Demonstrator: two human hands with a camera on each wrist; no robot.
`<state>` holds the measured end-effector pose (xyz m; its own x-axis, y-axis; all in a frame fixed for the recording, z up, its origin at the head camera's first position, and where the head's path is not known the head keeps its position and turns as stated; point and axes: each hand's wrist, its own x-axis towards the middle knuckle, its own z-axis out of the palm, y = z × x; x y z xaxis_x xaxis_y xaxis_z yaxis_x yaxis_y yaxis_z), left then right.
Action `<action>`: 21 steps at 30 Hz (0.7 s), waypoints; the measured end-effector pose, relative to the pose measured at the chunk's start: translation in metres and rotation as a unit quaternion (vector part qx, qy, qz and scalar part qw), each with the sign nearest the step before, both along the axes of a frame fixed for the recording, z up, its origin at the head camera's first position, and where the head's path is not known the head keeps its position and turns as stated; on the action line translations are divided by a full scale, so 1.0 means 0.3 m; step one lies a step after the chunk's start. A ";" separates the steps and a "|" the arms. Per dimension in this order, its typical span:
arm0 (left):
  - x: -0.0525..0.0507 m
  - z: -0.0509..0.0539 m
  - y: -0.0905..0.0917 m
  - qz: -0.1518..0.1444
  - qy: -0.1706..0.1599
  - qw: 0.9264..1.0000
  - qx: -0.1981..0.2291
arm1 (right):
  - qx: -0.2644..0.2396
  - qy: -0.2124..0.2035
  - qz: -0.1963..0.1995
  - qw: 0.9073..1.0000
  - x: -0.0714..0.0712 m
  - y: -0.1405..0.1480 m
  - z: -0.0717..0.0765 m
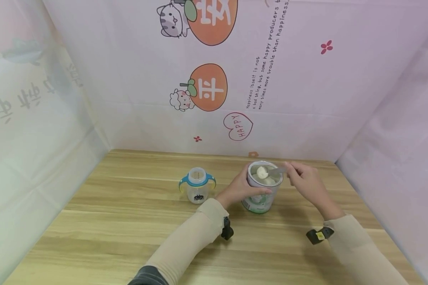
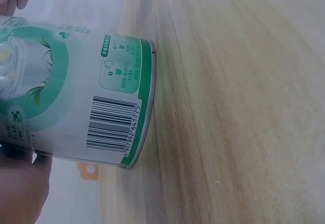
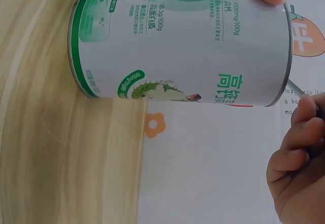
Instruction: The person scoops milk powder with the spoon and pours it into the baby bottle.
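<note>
A white and green can (image 1: 259,202) stands open-topped on the table, its barcode showing in the left wrist view (image 2: 76,92). My left hand (image 1: 240,189) grips its upper side, thumb across the front. My right hand (image 1: 306,182) pinches the handle of a spoon (image 1: 276,171) that reaches into the can's mouth; its bowl carries a pale heap (image 1: 262,172). More pale contents lie below it. In the right wrist view the fingers of my right hand (image 3: 299,158) are curled beside the can's rim (image 3: 290,46).
Left of the can stands a clear cup (image 1: 197,194) with a blue collar and two side handles. The wooden table (image 1: 128,213) ends at a printed cloth (image 1: 146,79) behind, with more cloth at both sides. Dark wrist cameras sit on both wrists.
</note>
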<state>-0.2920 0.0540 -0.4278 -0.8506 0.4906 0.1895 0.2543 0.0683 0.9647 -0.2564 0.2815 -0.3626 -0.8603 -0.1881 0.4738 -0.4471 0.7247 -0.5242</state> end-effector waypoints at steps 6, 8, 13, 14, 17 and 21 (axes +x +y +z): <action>0.002 0.004 0.001 0.010 0.003 1.000 -0.008 | -0.065 -0.100 -0.008 0.993 -0.001 0.012 -0.001; 0.000 0.003 0.003 0.013 0.005 1.000 -0.010 | -0.090 -0.125 -0.006 0.988 -0.003 0.016 -0.001; -0.005 0.001 0.005 0.015 0.010 1.000 -0.019 | -0.142 -0.171 0.007 0.975 -0.005 0.024 0.004; -0.005 0.002 0.004 0.014 0.009 1.000 -0.018 | -0.149 -0.179 0.007 0.973 -0.006 0.025 0.006; -0.008 0.003 0.003 0.012 0.012 1.000 -0.019 | -0.164 -0.196 0.008 0.967 -0.008 0.028 0.009; -0.015 0.003 -0.001 0.013 0.012 0.999 -0.031 | -0.180 -0.205 0.007 0.962 -0.012 0.027 0.013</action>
